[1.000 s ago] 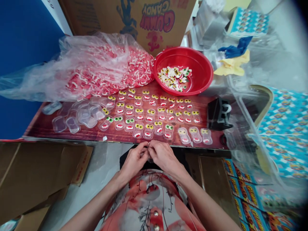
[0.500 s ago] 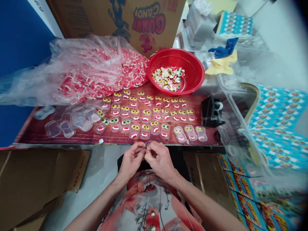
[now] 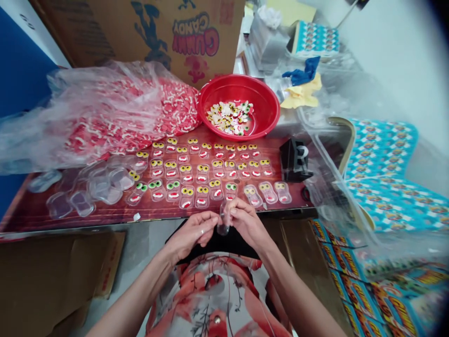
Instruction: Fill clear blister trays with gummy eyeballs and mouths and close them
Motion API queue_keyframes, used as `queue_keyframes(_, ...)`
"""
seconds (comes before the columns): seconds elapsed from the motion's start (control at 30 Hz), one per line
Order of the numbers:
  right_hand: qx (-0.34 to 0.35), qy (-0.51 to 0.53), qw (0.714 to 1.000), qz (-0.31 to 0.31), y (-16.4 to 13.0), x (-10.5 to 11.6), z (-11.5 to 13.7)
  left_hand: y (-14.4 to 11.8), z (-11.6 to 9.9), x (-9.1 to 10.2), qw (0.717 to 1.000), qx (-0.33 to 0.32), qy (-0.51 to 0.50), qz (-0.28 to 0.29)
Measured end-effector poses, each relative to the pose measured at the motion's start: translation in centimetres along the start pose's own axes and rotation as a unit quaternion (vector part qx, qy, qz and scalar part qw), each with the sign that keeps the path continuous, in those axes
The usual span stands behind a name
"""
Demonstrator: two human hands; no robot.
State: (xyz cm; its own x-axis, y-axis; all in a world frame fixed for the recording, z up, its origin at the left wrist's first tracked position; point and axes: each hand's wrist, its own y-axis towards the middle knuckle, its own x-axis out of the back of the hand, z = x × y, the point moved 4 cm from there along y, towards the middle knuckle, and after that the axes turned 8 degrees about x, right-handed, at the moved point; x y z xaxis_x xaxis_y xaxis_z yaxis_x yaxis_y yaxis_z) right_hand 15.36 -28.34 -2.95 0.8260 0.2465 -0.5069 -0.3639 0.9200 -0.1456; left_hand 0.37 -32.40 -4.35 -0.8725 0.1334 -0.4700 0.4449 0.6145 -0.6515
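Observation:
In front of the table edge, my right hand (image 3: 247, 223) pinches a small clear plastic tray (image 3: 223, 228) between thumb and fingers. My left hand (image 3: 194, 231) is closed too, its thumb and fingertips pinched at the tray's left edge. The tray is tilted on end and looks empty. Beyond my hands lie rows of similar trays, such as one filled tray (image 3: 202, 195), each with a pair of gummy eyes and red-and-white gummy lips. Several empty clear trays (image 3: 101, 185) overlap at the left.
A red basin (image 3: 270, 124) holds loose gummy eyes. Beside it slumps a clear bag of red-and-white gummies (image 3: 140, 112), before a cardboard box (image 3: 115, 32). At the right stand a black tape dispenser (image 3: 294, 159) and blue printed sheets (image 3: 382, 145); below are printed candy packs (image 3: 354, 276).
My hands have moved slightly apart and turned, bringing the clear tray between them into view. The whole view has shifted, so the table things appear farther left.

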Motion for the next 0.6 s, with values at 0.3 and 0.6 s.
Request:
queue_keyframes(0.3, 0.031, -0.314, 0.940, -0.129, 1.3, 4.3, -0.1, 5.5, -0.4, -0.3, 0.968, -0.094, 0.131, -0.193)
queue_keyframes(0.6, 0.045, -0.621, 0.768, -0.150, 3.9, 4.2, 0.8, 6.6, -4.4, -0.9, 0.786, -0.155, 0.507, -0.319)
